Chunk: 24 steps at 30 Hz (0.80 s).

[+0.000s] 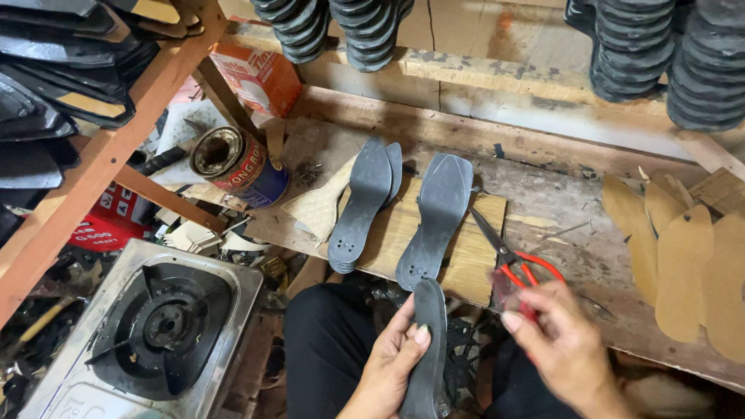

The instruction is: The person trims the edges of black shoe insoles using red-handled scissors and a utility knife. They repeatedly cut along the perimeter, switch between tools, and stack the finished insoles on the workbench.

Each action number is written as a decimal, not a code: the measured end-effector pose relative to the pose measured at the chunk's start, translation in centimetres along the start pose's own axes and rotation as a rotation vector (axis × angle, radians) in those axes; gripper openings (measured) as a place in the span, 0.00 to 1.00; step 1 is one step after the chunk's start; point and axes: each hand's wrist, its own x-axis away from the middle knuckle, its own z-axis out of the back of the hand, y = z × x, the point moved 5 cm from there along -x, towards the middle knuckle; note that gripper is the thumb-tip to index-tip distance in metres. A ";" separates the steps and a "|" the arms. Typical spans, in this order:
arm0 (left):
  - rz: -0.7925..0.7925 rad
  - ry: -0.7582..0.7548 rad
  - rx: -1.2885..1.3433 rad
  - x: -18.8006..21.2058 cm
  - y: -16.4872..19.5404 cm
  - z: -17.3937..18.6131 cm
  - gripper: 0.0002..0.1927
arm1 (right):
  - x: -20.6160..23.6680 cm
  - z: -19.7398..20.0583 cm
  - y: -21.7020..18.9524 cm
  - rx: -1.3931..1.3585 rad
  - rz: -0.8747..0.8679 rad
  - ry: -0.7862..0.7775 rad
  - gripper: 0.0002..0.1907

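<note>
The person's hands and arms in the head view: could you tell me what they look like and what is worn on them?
Both hands are bare, with no gloves, rings or watch in view. The left hand has a pale, neatly rounded thumbnail; the right hand shows a similar pale nail. No sleeves reach the wrists or visible forearms. Dark trousers cover the lap below.

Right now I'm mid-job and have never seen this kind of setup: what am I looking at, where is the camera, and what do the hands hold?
There is one picture, taken from a camera on the person's head, looking down at their lap and a rough wooden bench. There is no machine, only two bare hands. The left hand holds a dark grey shoe insole upright. The right hand grips the red handles of a pair of scissors, whose blades lie on the bench. On a wooden board lie more grey insoles. Tan cardboard sole shapes lie to the right. A glue tin lies on its side at left, above a gas stove.
</note>
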 end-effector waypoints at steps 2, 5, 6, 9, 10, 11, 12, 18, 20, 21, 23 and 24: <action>-0.024 -0.047 0.013 0.0 0.0 -0.1 0.37 | 1.3 -1.2 -2.5 0.012 0.232 0.001 0.13; -0.040 -0.076 0.014 0.2 0.1 -0.3 0.38 | 2.2 -2.2 -4.3 0.016 0.393 -0.058 0.19; -0.042 -0.079 0.011 0.3 0.1 -0.3 0.38 | 2.4 -2.4 -4.6 0.058 0.405 -0.060 0.22; -0.037 -0.076 0.013 0.5 0.1 -0.2 0.37 | 2.9 -3.0 -5.3 0.120 0.434 -0.078 0.29; -0.044 -0.084 0.002 0.6 0.1 -0.2 0.37 | 3.1 -3.1 -5.5 0.101 0.437 -0.089 0.29; -0.051 -0.094 -0.009 0.6 0.1 -0.2 0.37 | 3.2 -3.3 -5.7 0.083 0.441 -0.099 0.30; -0.057 -0.102 -0.020 0.6 0.0 -0.1 0.37 | 3.4 -3.3 -5.9 0.085 0.441 -0.098 0.29; -0.108 -0.163 -0.087 1.0 -0.7 0.4 0.37 | 3.8 -3.0 -6.3 0.082 0.399 -0.068 0.24; -0.098 -0.143 -0.075 1.1 -0.9 0.5 0.38 | 3.6 -2.9 -6.4 0.084 0.414 -0.060 0.23; -0.093 -0.129 -0.069 1.2 -1.0 0.5 0.38 | 3.6 -2.8 -6.5 0.091 0.439 -0.057 0.23; -0.086 -0.128 -0.047 1.3 -1.0 0.4 0.39 | 3.6 -2.7 -6.7 0.112 0.491 -0.045 0.22; -0.083 -0.126 -0.034 1.3 -0.9 0.4 0.39 | 3.6 -2.7 -6.7 0.111 0.492 -0.048 0.22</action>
